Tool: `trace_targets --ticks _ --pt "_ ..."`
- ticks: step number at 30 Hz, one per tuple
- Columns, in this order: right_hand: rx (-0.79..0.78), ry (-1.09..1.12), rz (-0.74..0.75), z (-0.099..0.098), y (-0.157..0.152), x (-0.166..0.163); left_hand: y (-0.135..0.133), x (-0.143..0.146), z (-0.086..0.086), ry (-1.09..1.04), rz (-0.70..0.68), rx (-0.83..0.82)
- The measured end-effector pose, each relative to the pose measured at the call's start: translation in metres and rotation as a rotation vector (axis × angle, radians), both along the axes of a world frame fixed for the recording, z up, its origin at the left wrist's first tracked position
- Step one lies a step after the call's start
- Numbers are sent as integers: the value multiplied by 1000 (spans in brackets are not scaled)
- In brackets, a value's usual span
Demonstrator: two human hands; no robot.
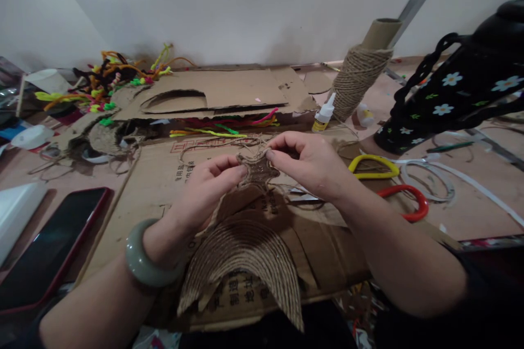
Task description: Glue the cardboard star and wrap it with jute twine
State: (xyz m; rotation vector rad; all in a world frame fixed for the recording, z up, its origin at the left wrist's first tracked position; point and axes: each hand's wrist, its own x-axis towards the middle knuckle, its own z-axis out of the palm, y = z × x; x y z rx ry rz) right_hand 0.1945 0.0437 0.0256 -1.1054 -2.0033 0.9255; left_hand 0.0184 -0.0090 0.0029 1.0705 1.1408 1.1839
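Between my two hands is a small star-shaped piece of brown cardboard (257,173) with twine along its upper edge. My left hand (213,182) pinches its left side between thumb and fingers. On the other side, my right hand (305,161) pinches the twine (262,156) at the upper right edge. Below them, a crescent covered in rows of twine (241,245) lies on the printed cardboard sheet (164,218). Scissors with one yellow and one red handle (403,196) lie by my right forearm, their blades partly under it.
A glue bottle (324,114) stands beside a leaning tube wound with twine (360,73). At right is a black flowered water bottle (446,92). A phone (53,245) lies at left; coloured pipe cleaners (110,79) pile up behind. White tape (428,180) lies past the scissors.
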Motion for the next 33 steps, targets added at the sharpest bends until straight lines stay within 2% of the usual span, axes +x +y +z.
trace_targets --ticks 8,15,24,28,33 --pt "4 17 -14 -1 0 -1 1 3 1 107 22 -9" --pt "41 40 34 -2 -2 -2 0 0 2 238 0 28" --pt "19 48 -15 -1 -1 -1 2 2 0 155 17 -17" --pt "31 50 8 -2 -1 -2 3 0 -1 192 57 39" --pt "10 42 49 -4 -2 -3 2 -2 0 218 38 107"
